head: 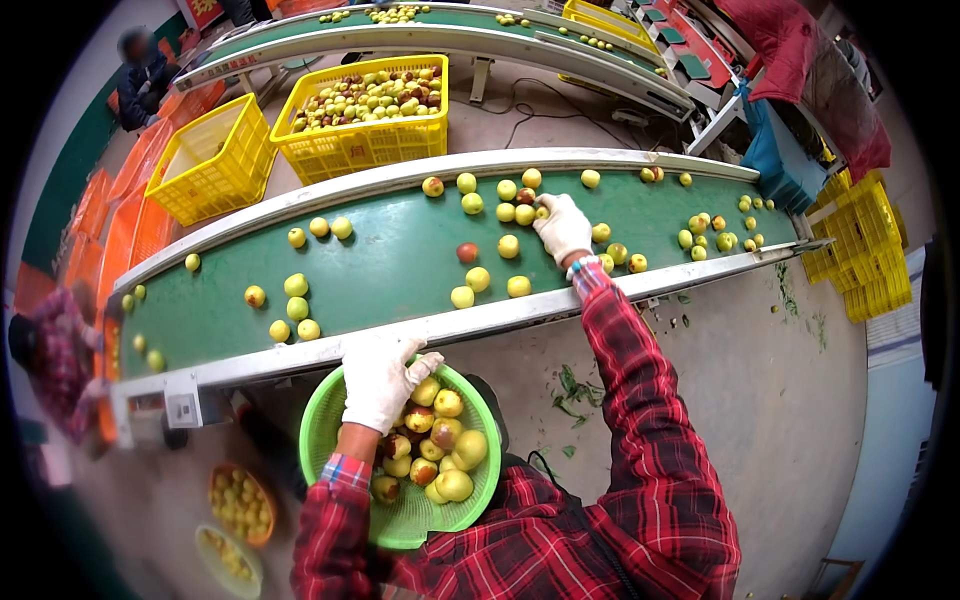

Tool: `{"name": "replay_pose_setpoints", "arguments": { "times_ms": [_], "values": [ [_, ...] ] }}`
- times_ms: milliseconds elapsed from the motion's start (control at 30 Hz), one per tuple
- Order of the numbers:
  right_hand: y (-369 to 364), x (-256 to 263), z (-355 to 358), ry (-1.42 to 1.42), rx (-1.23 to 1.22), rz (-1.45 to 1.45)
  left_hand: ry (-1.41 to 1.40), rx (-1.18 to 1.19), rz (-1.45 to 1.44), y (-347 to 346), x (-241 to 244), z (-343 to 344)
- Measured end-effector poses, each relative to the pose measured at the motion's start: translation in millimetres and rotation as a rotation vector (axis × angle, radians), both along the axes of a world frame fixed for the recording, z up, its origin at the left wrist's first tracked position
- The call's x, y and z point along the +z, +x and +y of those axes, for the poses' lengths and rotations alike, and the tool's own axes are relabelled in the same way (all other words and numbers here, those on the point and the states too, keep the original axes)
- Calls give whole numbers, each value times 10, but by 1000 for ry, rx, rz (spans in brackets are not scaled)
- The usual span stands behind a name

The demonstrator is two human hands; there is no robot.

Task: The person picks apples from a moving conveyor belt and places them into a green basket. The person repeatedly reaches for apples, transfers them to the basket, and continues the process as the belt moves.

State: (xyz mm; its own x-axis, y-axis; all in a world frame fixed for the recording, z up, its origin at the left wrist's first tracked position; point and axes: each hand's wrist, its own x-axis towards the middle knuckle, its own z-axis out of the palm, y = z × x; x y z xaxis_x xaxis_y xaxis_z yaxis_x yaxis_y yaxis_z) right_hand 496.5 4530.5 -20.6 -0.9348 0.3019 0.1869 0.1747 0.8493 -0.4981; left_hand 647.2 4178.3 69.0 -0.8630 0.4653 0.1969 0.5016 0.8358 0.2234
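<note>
A green conveyor belt [390,262] with white metal side rails crosses in front of me, carrying scattered yellow-green and reddish jujubes [508,246]. My right hand [562,226], in a white glove, reaches over the belt, its fingertips at a small jujube [541,213] beside a cluster; whether it grips the fruit is unclear. Near my lap, a bright green plastic basket [491,457] holds many jujubes [454,485]. My gloved left hand [382,379] is over the basket's far left side, close to the belt's near rail, with thumb and fingers apart; its palm is hidden.
Beyond the belt stand a yellow crate [360,146] full of jujubes and another yellow crate [214,169]. A second conveyor [450,37] runs behind. Yellow crates [862,247] are stacked at right. An orange basket [266,499] and a pale basket [251,577] sit lower left. Another person [60,360] is far left.
</note>
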Motion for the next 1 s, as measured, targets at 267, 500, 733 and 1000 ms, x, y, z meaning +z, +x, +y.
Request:
{"name": "replay_pose_setpoints", "arguments": {
  "times_ms": [267, 500, 733, 1000],
  "values": [
    [1504, 441, -804, -670, 315, 368, 27, 1, -7, 38, 1, 298],
    [2195, 848, -1164, -450, 933, 285, 55, -8, 41, 29, -83, 390],
    [2272, 591, -1028, -718, 687, 322, 84, 28, 26, 86, -28, 556],
    [2248, 529, -915, -768, 659, 291, 77, 46, 30, 117, -60, 727]
  ]
}}
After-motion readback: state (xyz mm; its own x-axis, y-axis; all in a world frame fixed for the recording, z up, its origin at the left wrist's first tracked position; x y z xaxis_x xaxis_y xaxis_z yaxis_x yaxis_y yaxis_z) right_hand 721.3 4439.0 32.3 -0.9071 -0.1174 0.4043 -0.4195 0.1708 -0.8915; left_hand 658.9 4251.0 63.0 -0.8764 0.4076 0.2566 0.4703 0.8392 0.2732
